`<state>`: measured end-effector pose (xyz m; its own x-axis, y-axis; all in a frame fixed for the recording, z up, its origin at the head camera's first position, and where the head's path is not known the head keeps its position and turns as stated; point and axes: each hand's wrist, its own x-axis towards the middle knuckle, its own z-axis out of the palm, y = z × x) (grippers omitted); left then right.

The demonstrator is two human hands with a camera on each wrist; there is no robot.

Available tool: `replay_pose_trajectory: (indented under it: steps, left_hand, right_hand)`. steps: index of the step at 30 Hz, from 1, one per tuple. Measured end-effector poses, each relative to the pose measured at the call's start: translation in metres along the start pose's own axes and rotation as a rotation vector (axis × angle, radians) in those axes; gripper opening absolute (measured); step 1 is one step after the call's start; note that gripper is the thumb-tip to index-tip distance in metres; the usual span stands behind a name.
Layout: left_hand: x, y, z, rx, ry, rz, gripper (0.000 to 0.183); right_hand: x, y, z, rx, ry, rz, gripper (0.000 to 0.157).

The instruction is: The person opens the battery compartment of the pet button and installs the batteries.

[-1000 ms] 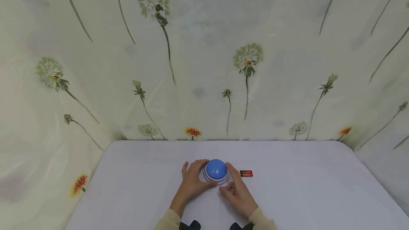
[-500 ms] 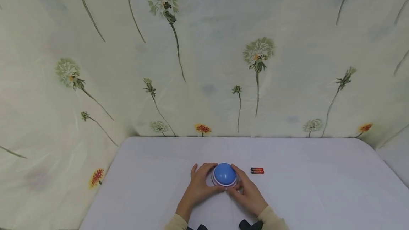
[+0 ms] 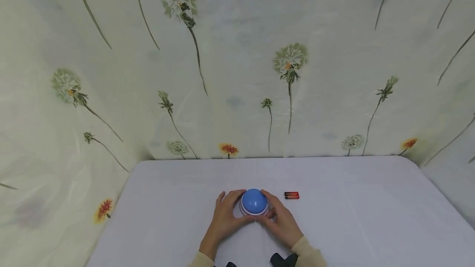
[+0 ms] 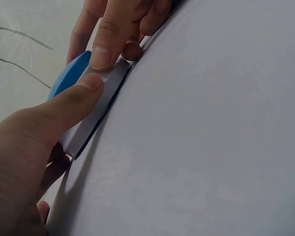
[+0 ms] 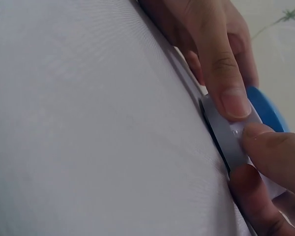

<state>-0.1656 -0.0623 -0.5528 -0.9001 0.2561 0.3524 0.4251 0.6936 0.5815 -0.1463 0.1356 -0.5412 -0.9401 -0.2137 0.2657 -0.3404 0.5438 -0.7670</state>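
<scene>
A round push button (image 3: 254,201) with a glossy blue dome on a white base sits on the table between both hands. My left hand (image 3: 224,221) curves round its left side, fingers behind and thumb along the front. On the other side, my right hand (image 3: 281,221) grips the right edge, its index finger at the dome's far side and its thumb at the front. Both thumbs meet on the white side wall of the base (image 4: 90,120) in the left wrist view. A thin dark underside edge shows below that wall, close over the cloth. The dome (image 5: 268,109) faces away in the right wrist view.
Two red and black batteries (image 3: 291,195) lie side by side just right of the button. A white cloth covers the table (image 3: 352,209). Behind it hangs a curtain (image 3: 237,73) printed with dandelions. Dark wrist gear (image 3: 283,260) shows at the bottom edge.
My right thumb has come in from in front of the button onto its base, beside the left thumb. The left hand keeps its hold. The head view has shifted slightly.
</scene>
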Motion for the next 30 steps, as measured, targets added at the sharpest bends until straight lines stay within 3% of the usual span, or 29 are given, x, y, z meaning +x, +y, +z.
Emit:
replay_pose_trajectory:
  steps: [6, 12, 26, 30]
  left_hand:
    - [-0.004, 0.002, -0.001, -0.005, -0.030, -0.036, 0.077]
    - [-0.003, 0.003, -0.005, 0.007, -0.044, -0.023, 0.076]
    - [-0.001, 0.000, -0.010, -0.012, -0.076, 0.016, 0.076]
    - [-0.001, -0.001, -0.009, -0.072, -0.071, 0.010, 0.075]
  right_hand:
    - [-0.001, 0.000, -0.001, 0.030, -0.028, 0.040, 0.078]
    - [0.001, -0.002, -0.003, -0.006, -0.044, 0.092, 0.073]
    - [0.001, 0.002, -0.003, 0.007, -0.052, 0.078, 0.074]
    - [0.000, 0.002, -0.003, -0.010, -0.062, 0.092, 0.073]
